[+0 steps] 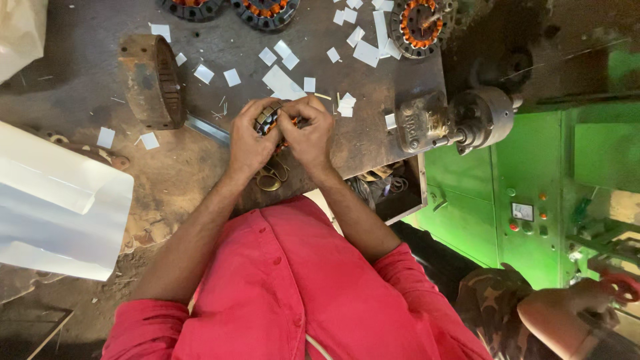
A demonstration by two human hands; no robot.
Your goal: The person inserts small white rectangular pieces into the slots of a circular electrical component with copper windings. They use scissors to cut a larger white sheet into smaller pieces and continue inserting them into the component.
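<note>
Stator (272,120) sits clamped between both hands at counter (87,87) centre: left hand (248,139) grips its left side, right hand (310,133) pinches the top. Cut white paper slips (283,83) lie beyond the hands; three wound stators (420,23) farther up. Progress on this piece: can't tell, fingers hide it.

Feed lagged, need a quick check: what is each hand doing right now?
Left hand: closed on the small round metal stator with orange windings.
Right hand: closed on the same stator.

stator (272,121) mostly hidden under both hands (280,137), upper stators (267,10) cut by top edge
</note>
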